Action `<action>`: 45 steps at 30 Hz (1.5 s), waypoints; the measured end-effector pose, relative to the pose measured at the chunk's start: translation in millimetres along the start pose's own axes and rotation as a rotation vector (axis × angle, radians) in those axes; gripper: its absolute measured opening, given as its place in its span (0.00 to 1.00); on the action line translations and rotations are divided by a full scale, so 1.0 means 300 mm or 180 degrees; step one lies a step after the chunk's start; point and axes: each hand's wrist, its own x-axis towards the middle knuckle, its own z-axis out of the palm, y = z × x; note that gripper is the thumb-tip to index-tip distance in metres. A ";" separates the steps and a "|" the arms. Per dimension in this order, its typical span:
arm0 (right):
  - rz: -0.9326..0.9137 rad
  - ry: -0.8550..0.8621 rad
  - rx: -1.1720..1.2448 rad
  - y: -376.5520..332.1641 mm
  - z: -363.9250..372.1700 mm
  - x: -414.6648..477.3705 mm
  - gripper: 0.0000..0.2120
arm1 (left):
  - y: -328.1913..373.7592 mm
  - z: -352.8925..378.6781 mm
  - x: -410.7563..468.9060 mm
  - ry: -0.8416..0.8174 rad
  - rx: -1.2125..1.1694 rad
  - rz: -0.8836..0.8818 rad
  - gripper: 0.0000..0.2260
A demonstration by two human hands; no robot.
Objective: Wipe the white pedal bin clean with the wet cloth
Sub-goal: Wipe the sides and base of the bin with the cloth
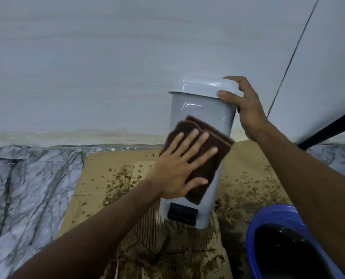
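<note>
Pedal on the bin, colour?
Black pedal on the white pedal bin; clearest in the head view.

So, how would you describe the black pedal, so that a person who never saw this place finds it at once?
Find the stained cardboard on the floor by the pale wall; the white pedal bin stands on it. Low on the bin's front, below the brown cloth, is the black pedal: the only black, square part on the white body.

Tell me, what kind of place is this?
Probably a makeshift indoor washing spot: marbled floor meets a plain wall, spattered cardboard lies under the white pedal bin, and a blue bucket holds dark water.
</note>
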 end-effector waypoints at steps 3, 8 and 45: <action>-0.0007 -0.0033 -0.0035 -0.005 0.006 -0.002 0.20 | -0.004 0.002 -0.033 -0.0344 0.0240 0.0735 0.32; 0.0018 -0.0020 -0.0040 -0.008 0.002 -0.011 0.21 | -0.081 0.015 -0.126 -0.0434 0.0399 0.0884 0.32; -0.0031 0.0040 -0.0094 -0.006 0.025 -0.006 0.17 | 0.124 0.015 0.123 0.0681 -0.0207 -0.1359 0.32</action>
